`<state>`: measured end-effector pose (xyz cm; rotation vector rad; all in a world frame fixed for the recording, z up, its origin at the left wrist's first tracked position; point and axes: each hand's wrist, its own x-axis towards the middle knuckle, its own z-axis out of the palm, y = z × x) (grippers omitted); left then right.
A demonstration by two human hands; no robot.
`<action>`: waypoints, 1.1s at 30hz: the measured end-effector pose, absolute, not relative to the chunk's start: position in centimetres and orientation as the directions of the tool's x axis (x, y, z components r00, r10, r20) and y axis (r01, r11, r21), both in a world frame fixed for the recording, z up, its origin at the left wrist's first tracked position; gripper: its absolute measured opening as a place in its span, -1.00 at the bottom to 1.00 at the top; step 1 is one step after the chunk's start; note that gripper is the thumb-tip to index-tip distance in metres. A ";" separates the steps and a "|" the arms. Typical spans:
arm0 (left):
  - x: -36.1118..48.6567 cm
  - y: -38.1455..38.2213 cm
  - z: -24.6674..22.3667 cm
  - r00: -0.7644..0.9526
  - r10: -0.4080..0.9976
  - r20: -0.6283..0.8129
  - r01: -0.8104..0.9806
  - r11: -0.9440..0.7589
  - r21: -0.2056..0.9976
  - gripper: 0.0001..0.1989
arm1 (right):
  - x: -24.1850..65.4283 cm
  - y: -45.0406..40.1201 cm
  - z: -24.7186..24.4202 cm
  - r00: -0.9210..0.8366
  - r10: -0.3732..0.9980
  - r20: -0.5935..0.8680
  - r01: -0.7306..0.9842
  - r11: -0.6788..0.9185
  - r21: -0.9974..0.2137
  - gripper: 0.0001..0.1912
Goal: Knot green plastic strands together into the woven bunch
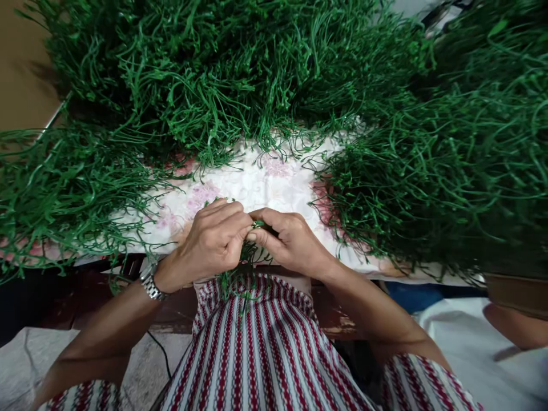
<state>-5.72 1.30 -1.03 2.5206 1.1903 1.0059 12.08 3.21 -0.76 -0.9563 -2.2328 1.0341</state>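
Observation:
Both hands meet at the near edge of a floral cloth point(268, 185). My left hand point(220, 237), with a metal watch point(151, 282) on its wrist, is closed round thin green stems point(246, 279) that hang below it over the lap. Thumb and forefinger of my right hand point(291, 240) pinch green stems point(258, 224) beside it, their tips close to my left hand. The palms and the lower fingers are partly hidden.
A large heap of green stems point(205, 74) covers the far side. More heaps lie at the left point(72, 188) and right point(449, 171). A person's arm point(518, 325) and light clothing show at the lower right. A dark cable point(161, 349) hangs at the lower left.

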 end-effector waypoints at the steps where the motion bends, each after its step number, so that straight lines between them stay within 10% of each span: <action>1: -5.6 1.2 -0.9 0.422 0.746 0.515 0.619 -0.652 0.438 -0.85 | 12.0 3.2 -1.0 -0.615 0.772 0.162 0.347 0.449 -0.823 -0.75; 7: -5.4 1.2 -0.9 0.376 0.751 0.543 0.585 -0.647 0.489 -0.88 | 11.1 2.6 -2.7 -0.560 0.787 0.261 0.112 0.384 -0.917 -0.73; 11: -5.5 1.2 -1.1 0.411 0.727 0.549 0.604 -0.669 0.433 -0.87 | 11.1 2.2 -3.0 -0.485 0.825 0.290 0.243 0.446 -0.861 -0.75; 20: -6.4 1.7 -0.4 0.756 0.590 0.283 0.576 -0.805 0.141 -0.79 | 12.8 3.6 -2.1 -0.830 0.545 0.117 0.484 0.810 -0.331 -0.77; 25: -6.3 2.0 -0.1 0.849 0.496 0.183 0.422 -0.844 0.331 -0.79 | 14.0 4.5 -1.2 -0.938 0.344 -0.036 0.340 0.901 -0.269 -0.78; 33: -5.0 3.5 0.4 0.140 0.934 0.328 0.177 -0.350 0.920 -0.91 | 14.9 6.2 -0.1 -0.493 0.684 0.538 0.371 0.724 -0.581 -0.73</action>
